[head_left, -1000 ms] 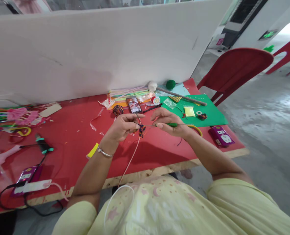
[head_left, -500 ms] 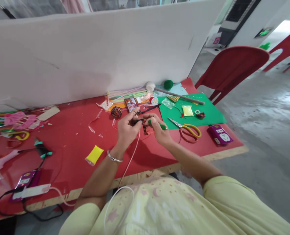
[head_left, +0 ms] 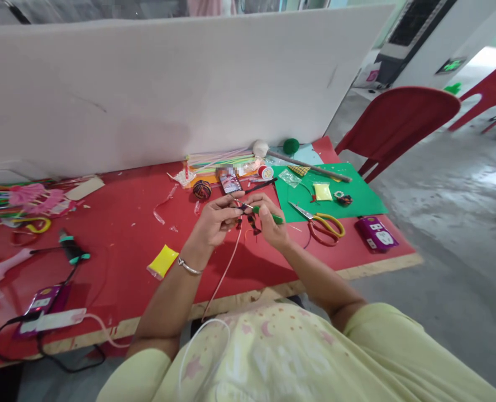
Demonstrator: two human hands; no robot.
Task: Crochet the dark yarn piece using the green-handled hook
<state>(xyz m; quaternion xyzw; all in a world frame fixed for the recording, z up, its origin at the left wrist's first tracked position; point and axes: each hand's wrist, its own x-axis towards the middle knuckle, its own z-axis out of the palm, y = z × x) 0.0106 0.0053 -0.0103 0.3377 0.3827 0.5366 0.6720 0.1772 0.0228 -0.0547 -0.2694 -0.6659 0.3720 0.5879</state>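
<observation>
Pinching the yarn piece (head_left: pixel 254 225), left hand (head_left: pixel 213 222) probably steadies it for the green-handled tool (head_left: pixel 277 219) right hand (head_left: pixel 272 228) grips. Scissors (head_left: pixel 314 218) lie nearby, handles conveniently nearer the person.

We looked forward and down from the person's head.
Our one camera was close above the yellow shirt (head_left: pixel 281 340); the left hand (head_left: pixel 213 222) and the right hand (head_left: pixel 271 224) were near the middle of our view, and the white partition (head_left: pixel 147 84) stood farther away, across the red table (head_left: pixel 120 245).

Left fingers (head_left: pixel 231 213) near right fingers (head_left: pixel 265 211)
</observation>
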